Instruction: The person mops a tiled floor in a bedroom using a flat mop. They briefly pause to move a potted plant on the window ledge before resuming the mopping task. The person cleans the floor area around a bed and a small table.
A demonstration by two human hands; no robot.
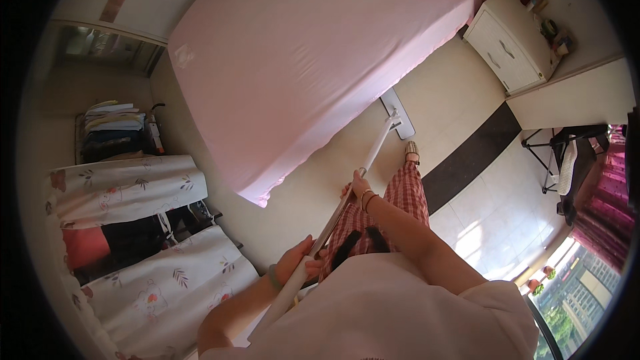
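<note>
A flat mop with a long pale pole (379, 145) slants across the middle, its top end beside my body and its low end at the bed. Its flat rectangular head (406, 127) lies on the floor, with the far end at the hem of the pink bedsheet, perhaps partly under it. Higher up the pole, close to my waist, my left hand (295, 261) is closed round it. My right hand (358, 188) grips the pole farther down toward the head, its fingers partly hidden behind it. My sandalled foot (412, 152) stands just beside the mop head.
The pink-covered bed (293, 47) fills the far middle. A white drawer cabinet (505, 47) stands at far right, a dark folding chair (567, 153) at right. On the left are a curtained clothes rack (143, 193) and a stack of folded clothes (113, 127). A dark strip (467, 157) crosses the floor.
</note>
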